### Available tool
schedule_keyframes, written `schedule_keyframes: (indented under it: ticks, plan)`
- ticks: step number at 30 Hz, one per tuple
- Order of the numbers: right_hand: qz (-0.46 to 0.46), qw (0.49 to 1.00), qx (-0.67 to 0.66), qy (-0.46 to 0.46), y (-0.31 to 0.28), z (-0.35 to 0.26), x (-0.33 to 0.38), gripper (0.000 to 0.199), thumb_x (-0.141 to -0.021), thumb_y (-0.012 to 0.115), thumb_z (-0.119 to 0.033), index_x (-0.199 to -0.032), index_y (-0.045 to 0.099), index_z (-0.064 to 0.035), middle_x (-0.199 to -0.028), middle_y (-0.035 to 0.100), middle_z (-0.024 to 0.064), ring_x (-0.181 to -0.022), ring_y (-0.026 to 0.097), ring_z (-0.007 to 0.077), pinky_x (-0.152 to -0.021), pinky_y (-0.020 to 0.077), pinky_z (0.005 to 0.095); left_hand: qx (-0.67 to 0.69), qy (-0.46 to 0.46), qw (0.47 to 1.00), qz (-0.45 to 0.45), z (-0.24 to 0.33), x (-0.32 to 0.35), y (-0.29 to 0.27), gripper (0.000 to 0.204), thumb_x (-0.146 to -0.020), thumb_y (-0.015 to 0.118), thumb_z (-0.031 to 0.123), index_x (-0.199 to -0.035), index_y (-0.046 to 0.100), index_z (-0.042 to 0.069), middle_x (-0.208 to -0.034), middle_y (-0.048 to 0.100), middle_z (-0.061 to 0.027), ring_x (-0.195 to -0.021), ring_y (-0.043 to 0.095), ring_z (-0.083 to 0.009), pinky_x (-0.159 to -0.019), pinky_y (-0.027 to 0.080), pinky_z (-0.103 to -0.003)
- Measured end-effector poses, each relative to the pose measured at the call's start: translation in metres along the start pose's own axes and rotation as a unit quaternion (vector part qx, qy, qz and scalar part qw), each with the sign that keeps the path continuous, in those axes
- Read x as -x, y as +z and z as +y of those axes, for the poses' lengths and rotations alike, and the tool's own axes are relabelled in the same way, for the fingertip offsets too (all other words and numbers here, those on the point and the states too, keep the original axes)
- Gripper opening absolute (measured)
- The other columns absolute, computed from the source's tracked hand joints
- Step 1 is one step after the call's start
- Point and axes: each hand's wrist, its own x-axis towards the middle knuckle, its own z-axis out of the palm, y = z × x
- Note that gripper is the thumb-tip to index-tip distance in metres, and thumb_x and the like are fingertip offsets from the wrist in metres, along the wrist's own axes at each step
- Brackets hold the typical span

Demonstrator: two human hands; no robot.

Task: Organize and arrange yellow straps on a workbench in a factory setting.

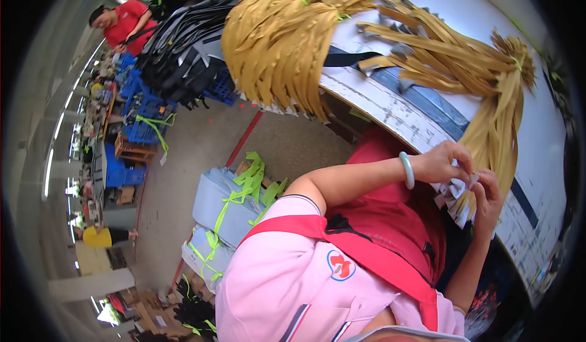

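Observation:
My left hand (444,162), with a pale green bangle (406,170) on its wrist, is closed in a pinch at the table's near edge. Facing it, my right hand (488,198) is closed too, its fingertips almost meeting the left's. Between them is a small white tag (473,180). Just below, a cluster of white tag ends (456,197) hangs over the edge. These seem to belong to a bundle of tan straps (502,128), which runs up the table and is tied with a yellow-green strip (518,63).
A thick pile of tan straps (278,49) droops over the white table (390,107). Black straps (183,43) hang beyond it. On the floor stand grey-blue stacks (217,198) tied with lime strips. Blue crates (146,119) and a person in red (129,25) are at the far left.

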Motion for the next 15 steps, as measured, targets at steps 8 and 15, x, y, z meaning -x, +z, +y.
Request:
schedule_keyframes:
  ticks: [8, 15]
  plan:
    - [-0.096, 0.995, -0.02, 0.011, 0.015, -0.01, -0.027, 0.009, -0.09, 0.065, -0.003, -0.094, 0.057, -0.0043, -0.105, 0.05, 0.0032, -0.095, 0.053, 0.0108, -0.084, 0.0423, 0.0225, 0.11, -0.089, 0.989, 0.031, 0.013, 0.01, -0.016, 0.008, -0.077, 0.075, 0.004, -0.083, 0.069, 0.001, -0.078, 0.068, -0.0028, -0.074, 0.062, -0.0085, -0.069, 0.05, -0.024]
    - [-0.124, 0.991, -0.046, 0.011, 0.02, -0.029, -0.042, 0.013, -0.086, 0.069, -0.004, -0.091, 0.056, -0.005, -0.099, 0.049, 0.0028, -0.084, 0.054, 0.0109, -0.073, 0.0447, 0.0214, 0.193, -0.082, 0.977, -0.025, 0.021, 0.001, -0.027, 0.018, -0.078, 0.075, 0.003, -0.095, 0.07, -0.002, -0.087, 0.072, -0.0061, -0.081, 0.066, -0.0118, -0.073, 0.051, -0.024]
